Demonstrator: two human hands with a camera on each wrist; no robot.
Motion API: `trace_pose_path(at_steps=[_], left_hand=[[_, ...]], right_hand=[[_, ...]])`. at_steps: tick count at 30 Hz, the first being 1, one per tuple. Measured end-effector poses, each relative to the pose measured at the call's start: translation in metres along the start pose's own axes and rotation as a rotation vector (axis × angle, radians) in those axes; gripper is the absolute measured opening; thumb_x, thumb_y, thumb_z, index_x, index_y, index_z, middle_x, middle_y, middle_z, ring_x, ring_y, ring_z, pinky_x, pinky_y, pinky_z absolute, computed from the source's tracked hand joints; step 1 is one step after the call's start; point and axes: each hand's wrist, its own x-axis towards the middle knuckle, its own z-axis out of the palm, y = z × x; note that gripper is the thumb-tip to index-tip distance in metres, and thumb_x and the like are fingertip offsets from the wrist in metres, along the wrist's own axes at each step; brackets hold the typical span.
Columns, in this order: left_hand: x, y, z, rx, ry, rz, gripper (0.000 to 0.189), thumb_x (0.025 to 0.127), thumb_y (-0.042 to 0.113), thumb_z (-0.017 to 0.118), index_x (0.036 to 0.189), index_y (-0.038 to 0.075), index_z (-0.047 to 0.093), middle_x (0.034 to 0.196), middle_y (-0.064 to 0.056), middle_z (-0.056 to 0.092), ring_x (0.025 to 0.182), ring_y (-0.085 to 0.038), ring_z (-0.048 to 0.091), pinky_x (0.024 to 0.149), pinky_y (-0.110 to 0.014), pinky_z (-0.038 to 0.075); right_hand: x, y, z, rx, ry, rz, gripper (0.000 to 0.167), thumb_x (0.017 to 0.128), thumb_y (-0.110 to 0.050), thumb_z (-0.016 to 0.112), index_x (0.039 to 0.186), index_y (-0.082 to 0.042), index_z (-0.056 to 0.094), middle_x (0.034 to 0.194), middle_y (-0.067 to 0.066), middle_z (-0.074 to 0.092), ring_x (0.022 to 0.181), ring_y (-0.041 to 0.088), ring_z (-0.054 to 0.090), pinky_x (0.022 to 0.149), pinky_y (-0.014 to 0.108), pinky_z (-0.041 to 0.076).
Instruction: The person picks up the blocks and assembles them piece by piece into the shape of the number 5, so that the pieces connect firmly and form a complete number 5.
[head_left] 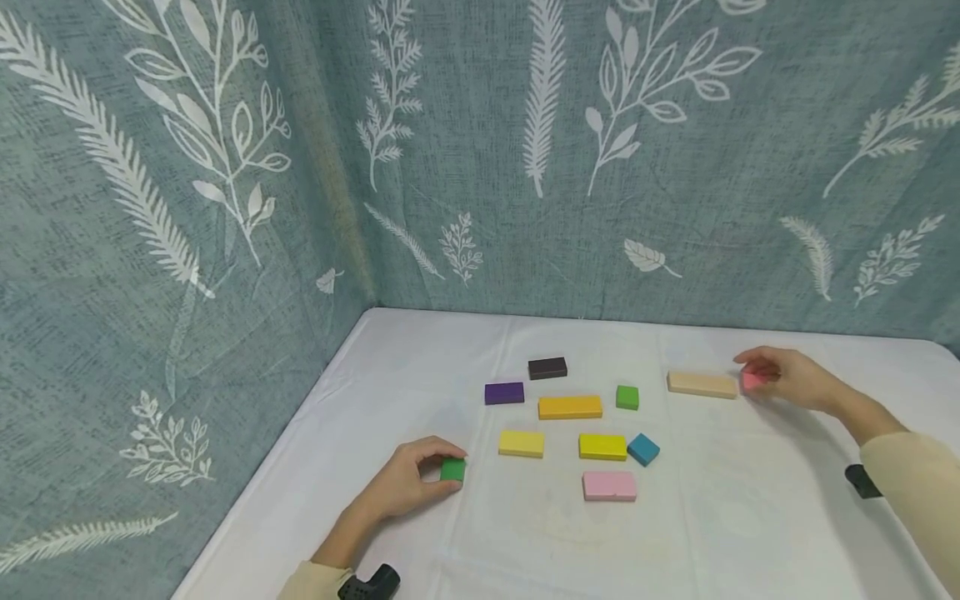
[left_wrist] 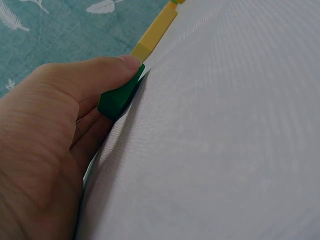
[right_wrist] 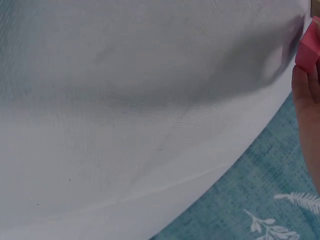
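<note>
At the left of the white table, my left hand (head_left: 411, 482) pinches a dark green block (head_left: 453, 469) between thumb and fingers. The left wrist view shows that green block (left_wrist: 119, 100) under the thumb, close to the cloth. On the far right, my right hand (head_left: 797, 379) holds a small red-pink block (head_left: 751, 381), partly hidden by the fingers. Just left of it lies a long beige block (head_left: 702, 384). In the right wrist view the red-pink block (right_wrist: 309, 50) shows at the right edge, held at the fingertips. Nearest the left hand is a pale yellow block (head_left: 521, 443).
Between the hands lie a black block (head_left: 547, 368), purple block (head_left: 504, 393), orange block (head_left: 570, 407), light green block (head_left: 627, 397), bright yellow block (head_left: 602, 447), blue block (head_left: 643, 450) and pink block (head_left: 609, 486). A leaf-patterned teal curtain (head_left: 480, 167) stands behind the white-covered table (head_left: 525, 550).
</note>
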Motion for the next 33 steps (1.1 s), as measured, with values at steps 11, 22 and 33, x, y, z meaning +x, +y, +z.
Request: trace_pose_path(at_steps=[11,22,33], left_hand=[[0.0004,0.0000,0.0004,0.003,0.000,0.006,0.033,0.079,0.014,0.079,0.111,0.012,0.068,0.108,0.002,0.065,0.100,-0.013,0.060,0.090,-0.030,0.049],[0.0015,-0.0004,0.0004,0.009,-0.002,-0.013,0.033,0.079,0.014,0.079,0.111,0.012,0.068,0.109,0.003,0.065,0.102,-0.014,0.059,0.092,-0.031,0.049],[0.0009,-0.0027,0.0010,-0.001,0.001,-0.003,0.033,0.079,0.014,0.079,0.110,0.012,0.068,0.108,0.001,0.066,0.100,-0.015,0.060,0.090,-0.030,0.049]], right_hand=[[0.0008,-0.0020,0.0057,-0.007,-0.015,-0.031,0.043,0.083,0.002,0.070,0.121,0.011,0.053,0.109,0.022,0.061,0.103,0.040,0.056,0.086,0.043,0.050],[0.0015,-0.0017,0.0069,0.009,-0.009,-0.060,0.041,0.081,0.002,0.071,0.119,0.010,0.056,0.107,0.018,0.063,0.099,0.026,0.058,0.081,0.027,0.051],[0.0027,-0.0017,0.0089,0.004,-0.005,-0.066,0.040,0.082,0.003,0.071,0.118,0.009,0.056,0.108,0.019,0.063,0.101,0.037,0.057,0.085,0.042,0.050]])
